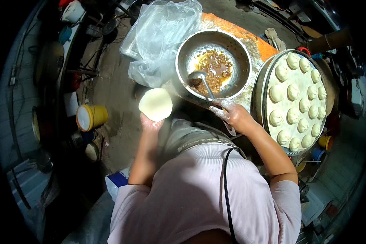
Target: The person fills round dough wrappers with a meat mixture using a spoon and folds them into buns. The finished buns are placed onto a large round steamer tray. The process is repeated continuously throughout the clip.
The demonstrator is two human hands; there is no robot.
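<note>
On my floured left hand rests a flat round dough wrapper, which hides most of the palm and fingers. The fingers of my right hand close around the handle of a metal ladle. The ladle's bowl dips into brown minced filling at the near side of a deep steel basin. Oily liquid with small brown chunks covers the rest of the basin's bottom. To the right, a round steamer tray carries several pleated buns.
Clear plastic bags lie over a tray left of the basin. The basin stands on an orange, flour-stained table. A yellow bucket is on the floor to the left. A black cord hangs down my shirt.
</note>
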